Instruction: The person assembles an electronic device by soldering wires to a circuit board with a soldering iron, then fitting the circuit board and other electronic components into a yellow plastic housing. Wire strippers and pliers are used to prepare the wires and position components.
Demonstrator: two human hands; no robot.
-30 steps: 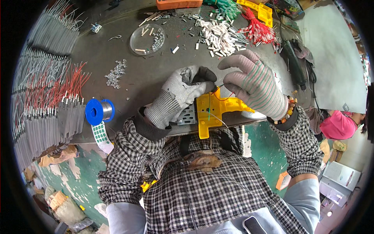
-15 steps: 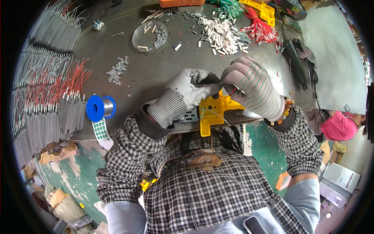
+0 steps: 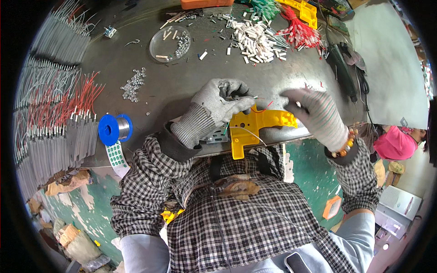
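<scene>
— What have you got in your hands?

— My left hand (image 3: 217,105), in a grey knit glove, is curled shut over the upper left corner of a yellow plastic housing (image 3: 255,128). The fingers pinch something small at its top edge; I cannot tell exactly what. My right hand (image 3: 318,116), in a striped glove, lies on the housing's right end, fingers bent down onto it, closed against the plastic.

— Where is the housing?

— At the near edge of the grey metal table (image 3: 173,91), right in front of my chest, with its handle part hanging over the rim. A thin red wire (image 3: 260,109) loops at its top between my two hands, and a white wire (image 3: 249,133) curves across its lower part.

— And around it?

— A blue spool of solder wire (image 3: 114,129) stands to my left near the edge. Further left lie rows of grey parts with red leads (image 3: 59,113). Further back sit a clear round dish (image 3: 170,43), a heap of small white pieces (image 3: 256,40) and a bunch of red connectors (image 3: 298,32).
</scene>
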